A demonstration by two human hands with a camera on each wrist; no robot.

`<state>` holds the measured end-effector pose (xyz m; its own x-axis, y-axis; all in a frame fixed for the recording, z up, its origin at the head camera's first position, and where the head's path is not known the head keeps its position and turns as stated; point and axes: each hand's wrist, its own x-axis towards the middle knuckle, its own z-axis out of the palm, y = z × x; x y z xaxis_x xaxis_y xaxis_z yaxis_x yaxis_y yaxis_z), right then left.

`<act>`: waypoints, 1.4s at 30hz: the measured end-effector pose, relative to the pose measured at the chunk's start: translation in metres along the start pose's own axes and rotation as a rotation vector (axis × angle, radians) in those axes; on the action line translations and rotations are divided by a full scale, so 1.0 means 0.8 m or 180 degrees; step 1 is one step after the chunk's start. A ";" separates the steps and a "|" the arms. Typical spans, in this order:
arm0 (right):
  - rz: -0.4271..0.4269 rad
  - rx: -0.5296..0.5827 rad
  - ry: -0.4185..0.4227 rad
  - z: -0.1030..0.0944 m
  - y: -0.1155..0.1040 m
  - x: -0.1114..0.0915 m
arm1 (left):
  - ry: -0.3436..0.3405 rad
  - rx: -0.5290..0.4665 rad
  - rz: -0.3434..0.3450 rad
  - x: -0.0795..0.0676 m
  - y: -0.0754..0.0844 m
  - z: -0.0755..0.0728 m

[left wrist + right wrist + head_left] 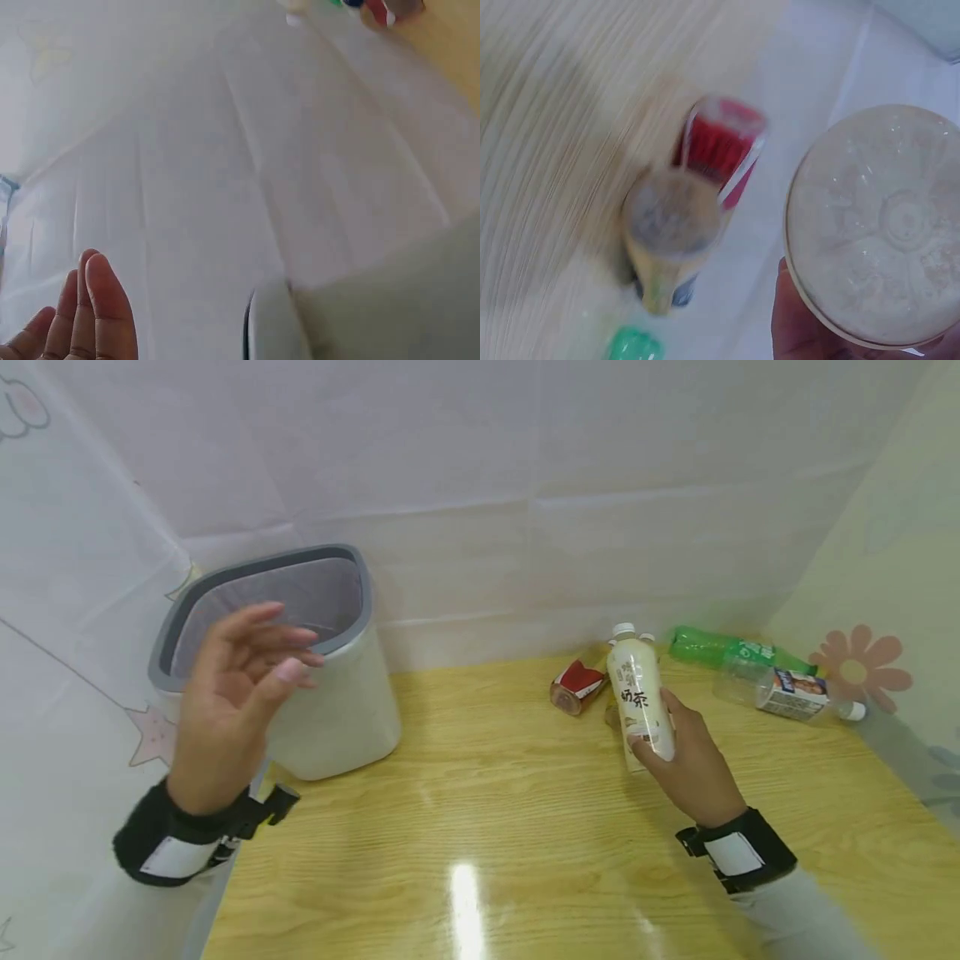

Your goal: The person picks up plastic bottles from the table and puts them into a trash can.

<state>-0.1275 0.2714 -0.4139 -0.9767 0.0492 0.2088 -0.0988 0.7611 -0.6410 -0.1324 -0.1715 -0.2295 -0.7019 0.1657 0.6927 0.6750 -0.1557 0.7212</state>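
In the head view my right hand [693, 764] grips a cream-coloured milk tea bottle [637, 693] with a white cap around its lower part, the cap end pointing away. The bottle's round base [877, 225] fills the right side of the right wrist view. My left hand [240, 702] is raised with nothing in it, fingers loosely bent, in front of a white bin [337, 718] with a grey rim. Beside the held bottle lies a red-labelled bottle [577, 687]. A yellowish bottle [671, 225] lies near it, mostly hidden behind the milk tea bottle in the head view.
A green bottle [705, 646] and a clear bottle with a printed label [795, 693] lie at the right back of the wooden table [420, 843]. White sheeting [465, 568] hangs behind the table. The bin stands at the table's left back.
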 end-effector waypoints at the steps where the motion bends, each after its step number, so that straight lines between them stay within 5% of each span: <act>1: -0.0034 0.0029 0.0002 0.004 -0.007 -0.003 | -0.0127 0.0051 -0.0057 -0.007 -0.005 0.010; 11: -0.0516 0.0278 -0.0067 0.040 -0.056 -0.032 | -0.0529 0.0424 -0.1278 -0.067 -0.097 0.079; 17: -0.0539 0.0354 -0.0271 0.062 -0.075 -0.057 | -0.0547 0.0150 -0.1931 -0.100 -0.153 0.109; 23: -0.0520 0.0492 -0.0437 0.081 -0.093 -0.076 | -0.0623 0.0149 -0.2449 -0.125 -0.183 0.137; 29: -0.0663 0.0616 -0.0431 0.094 -0.100 -0.089 | -0.0585 0.0017 -0.2685 -0.136 -0.196 0.155; 42: -0.0847 0.0746 -0.0357 0.109 -0.107 -0.100 | -0.0410 -0.0491 -0.2488 -0.145 -0.200 0.173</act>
<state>-0.0575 0.1462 -0.4399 -0.9245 -0.2117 0.3171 -0.3803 0.5683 -0.7296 -0.1277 -0.0311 -0.4252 -0.9200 0.3918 -0.0114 -0.0461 -0.0793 0.9958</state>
